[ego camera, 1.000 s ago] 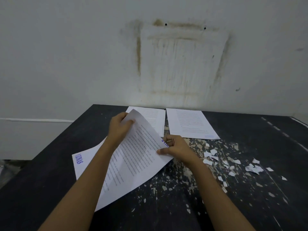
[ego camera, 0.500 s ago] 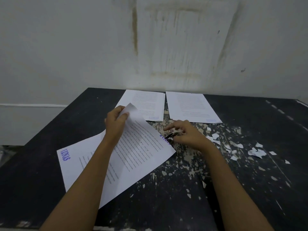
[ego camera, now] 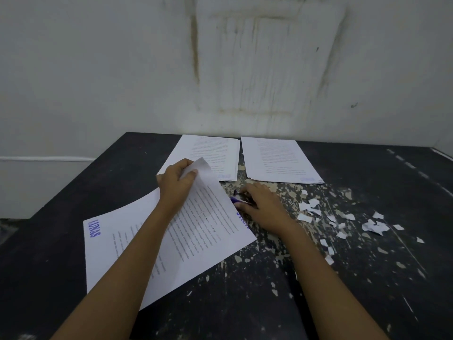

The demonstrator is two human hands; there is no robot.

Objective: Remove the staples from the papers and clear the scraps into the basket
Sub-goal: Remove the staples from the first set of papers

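My left hand pinches the lifted corner of the printed sheet; my right hand curls round a small purple tool on the black table, paper scraps scattered just to its right.

Stained white wall, chipped black table

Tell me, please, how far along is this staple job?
Looks done: two paper stacks lie flat by the wall. In hand: left hand pinches the near set's top sheet up; right hand reaches onto a small purple tool. Left: paper scraps litter the table; no basket in view.
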